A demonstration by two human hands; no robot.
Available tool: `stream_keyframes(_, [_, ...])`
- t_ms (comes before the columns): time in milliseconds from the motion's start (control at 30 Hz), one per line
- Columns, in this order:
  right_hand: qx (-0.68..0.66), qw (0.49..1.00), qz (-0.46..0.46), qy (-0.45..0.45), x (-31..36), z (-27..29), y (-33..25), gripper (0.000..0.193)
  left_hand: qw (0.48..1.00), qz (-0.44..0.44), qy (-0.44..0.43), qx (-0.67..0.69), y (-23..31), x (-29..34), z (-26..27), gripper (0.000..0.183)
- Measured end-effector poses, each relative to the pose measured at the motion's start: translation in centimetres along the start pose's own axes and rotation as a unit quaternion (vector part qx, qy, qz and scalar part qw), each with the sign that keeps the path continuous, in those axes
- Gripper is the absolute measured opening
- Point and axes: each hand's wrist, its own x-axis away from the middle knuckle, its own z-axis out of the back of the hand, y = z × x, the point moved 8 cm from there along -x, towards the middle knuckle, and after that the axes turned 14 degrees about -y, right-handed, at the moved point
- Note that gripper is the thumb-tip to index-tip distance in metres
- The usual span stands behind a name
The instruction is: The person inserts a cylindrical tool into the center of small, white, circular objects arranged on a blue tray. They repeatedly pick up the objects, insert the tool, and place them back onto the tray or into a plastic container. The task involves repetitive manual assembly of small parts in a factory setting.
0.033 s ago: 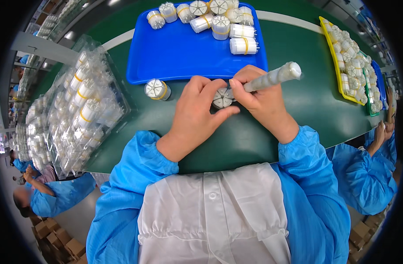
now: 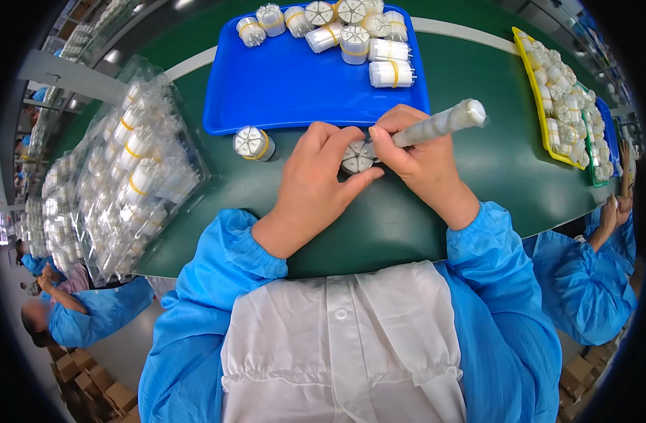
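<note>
My left hand (image 2: 310, 185) curls round a short white cylinder (image 2: 357, 157), thumb on the near side and fingers on the far side. The cylinder's round grey-white end faces up, split into wedge-shaped segments. In my right hand (image 2: 430, 168) is a thick, pale, pen-like tool (image 2: 444, 123), slanting up to the right. Its lower end meets the cylinder's edge; the very tip is hidden by my fingers. Left of my left hand, another such cylinder (image 2: 253, 144) with a yellow band stands on the green table (image 2: 323, 247).
Beyond my hands lies a blue tray (image 2: 288, 88) with several banded cylinders at its far and right sides. Clear plastic trays of cylinders (image 2: 136, 173) are stacked at left. A yellow tray (image 2: 533, 92) of cylinders stands at right. People in blue sleeves (image 2: 584, 282) sit on both sides.
</note>
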Motion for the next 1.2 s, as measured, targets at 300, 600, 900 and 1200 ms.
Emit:
stream_keyframes(300, [-0.026, 0.999, -0.044, 0.001, 0.1, 0.6, 0.0, 0.013, 0.997, -0.048, 0.037, 0.051, 0.4, 0.3, -0.1, 0.063])
stream_keyframes(600, [-0.012, 1.000, -0.008, 0.028, 0.3, 1.1, -0.3, 0.016, 0.998, -0.039, 0.022, -0.034, 0.1, 0.1, -0.5, 0.063])
stream_keyframes(900, [0.052, 0.998, -0.012, -0.018, 0.0, 0.7, -0.4, 0.016, 0.998, -0.036, 0.023, 0.041, 0.4, 0.2, -0.7, 0.067])
stream_keyframes(1200, [-0.006, 0.999, 0.033, 0.033, -0.1, 2.0, -0.9, 0.014, 1.000, -0.018, 0.012, 0.020, -0.1, 0.4, -0.8, 0.070])
